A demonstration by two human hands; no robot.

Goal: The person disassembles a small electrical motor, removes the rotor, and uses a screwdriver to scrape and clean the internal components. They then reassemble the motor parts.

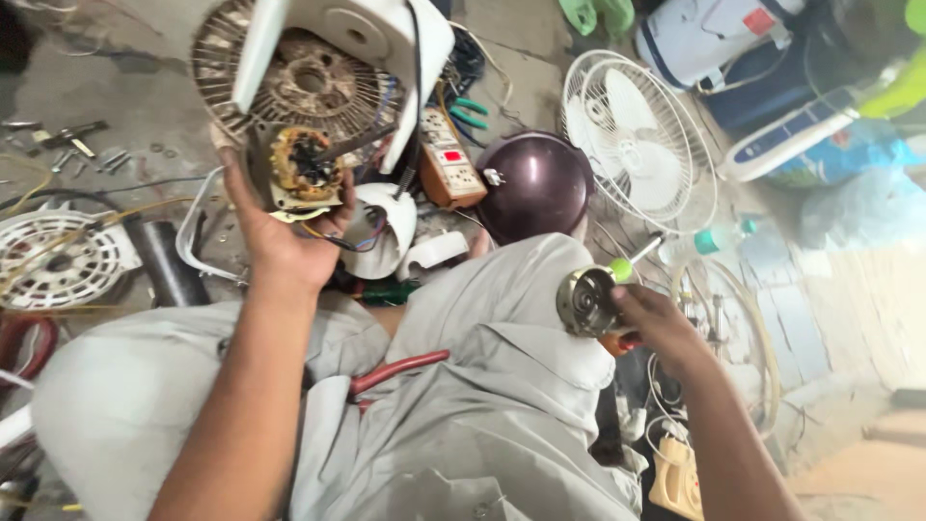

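The fan motor [302, 174] is up in the air, its dark burnt-looking windings and yellowed core facing us, coloured wires trailing down from it toward the white housing pieces [386, 227] on the floor. The left hand [280, 236] has it, fingers curled round its lower edge, gripping it raised in front of the dusty rear fan guard and white fan body [318, 68]. Over on the other side, the right hand [656, 323] is closed on a round metal end cap with a bearing at its centre [585, 301], held just above the knee, and a screwdriver with a green-tipped handle [632, 260] pokes out beside it; whether that same hand holds the tool too, I can't quite tell. The person sits in grey clothing, legs folded, a red hose [400, 369] across the lap.

To my eye this is mid-strip-down: cap off, stator out for inspection. Any next move wants a firm hold on the motor and care with those thin wires.

Round about: an extension board with a red switch [451, 159], a dark maroon dome [535, 183], a white pedestal fan [637, 140] lying flat, another white guard [58, 256] at the left, loose screws and tools [77, 145] on the concrete
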